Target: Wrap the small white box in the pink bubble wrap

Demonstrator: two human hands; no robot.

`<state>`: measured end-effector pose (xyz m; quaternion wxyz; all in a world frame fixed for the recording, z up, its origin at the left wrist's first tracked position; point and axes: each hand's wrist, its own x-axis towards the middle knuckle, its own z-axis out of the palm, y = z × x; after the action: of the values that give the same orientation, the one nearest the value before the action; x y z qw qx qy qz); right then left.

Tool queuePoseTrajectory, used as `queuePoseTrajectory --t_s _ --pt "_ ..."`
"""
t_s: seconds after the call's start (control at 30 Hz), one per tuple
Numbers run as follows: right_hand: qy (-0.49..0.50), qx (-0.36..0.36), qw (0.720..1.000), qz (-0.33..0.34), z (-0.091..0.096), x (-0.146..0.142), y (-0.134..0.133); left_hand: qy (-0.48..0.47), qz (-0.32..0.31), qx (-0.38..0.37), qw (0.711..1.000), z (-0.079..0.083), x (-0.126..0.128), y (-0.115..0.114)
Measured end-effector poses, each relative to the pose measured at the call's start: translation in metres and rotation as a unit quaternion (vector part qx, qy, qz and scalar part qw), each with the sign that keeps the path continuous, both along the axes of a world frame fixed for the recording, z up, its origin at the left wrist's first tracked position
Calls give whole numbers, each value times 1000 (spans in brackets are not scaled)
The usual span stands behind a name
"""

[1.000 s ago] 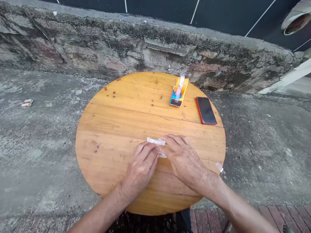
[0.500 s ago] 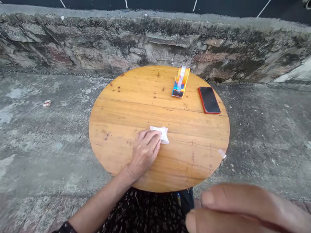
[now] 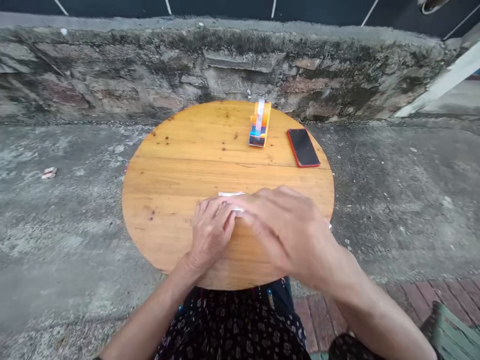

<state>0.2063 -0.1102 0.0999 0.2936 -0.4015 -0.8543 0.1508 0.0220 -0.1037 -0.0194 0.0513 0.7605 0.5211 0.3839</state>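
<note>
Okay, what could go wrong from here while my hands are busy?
Your left hand and right hand hide much of the small white packet, so it might crease unseen. The smartphone in a red case lies near the right edge of the wooden table, so a knock could send it off. The tape dispenser, near the far edge, might get bumped too.

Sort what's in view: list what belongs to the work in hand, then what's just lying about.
Belongs:
- small white item, left hand on it, blurred right hand partly covering it
- wooden table, under it
- tape dispenser, probably, though untouched

Lying about, apparently:
- red-cased phone
- small scrap on the ground
</note>
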Motion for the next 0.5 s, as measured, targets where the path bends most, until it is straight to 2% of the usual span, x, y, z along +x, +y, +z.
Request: queuePoseTrajectory --t_s 0.03,0.07,0.13,0.2,0.27,0.33,0.5 --pt "9 -24 1000 9 -5 0 8 15 5 13 1000 0 -1 -1" --pt "30 -45 998 -12 -17 1 15 25 12 25 999 0 -2 -3" --pt "49 -87 993 -62 -54 5 23 21 29 36 999 0 -5 -7" --pt "59 -107 988 -98 -91 9 24 -22 48 20 998 -2 -8 -12" --pt "60 -121 984 -114 -113 9 21 -81 68 -16 994 -4 -9 -15" --pt "56 -131 982 -127 -122 3 16 -134 78 -56 986 -7 -8 -17" --pt "49 -133 979 -148 -123 -12 16 -208 76 -110 969 -13 -1 -16"
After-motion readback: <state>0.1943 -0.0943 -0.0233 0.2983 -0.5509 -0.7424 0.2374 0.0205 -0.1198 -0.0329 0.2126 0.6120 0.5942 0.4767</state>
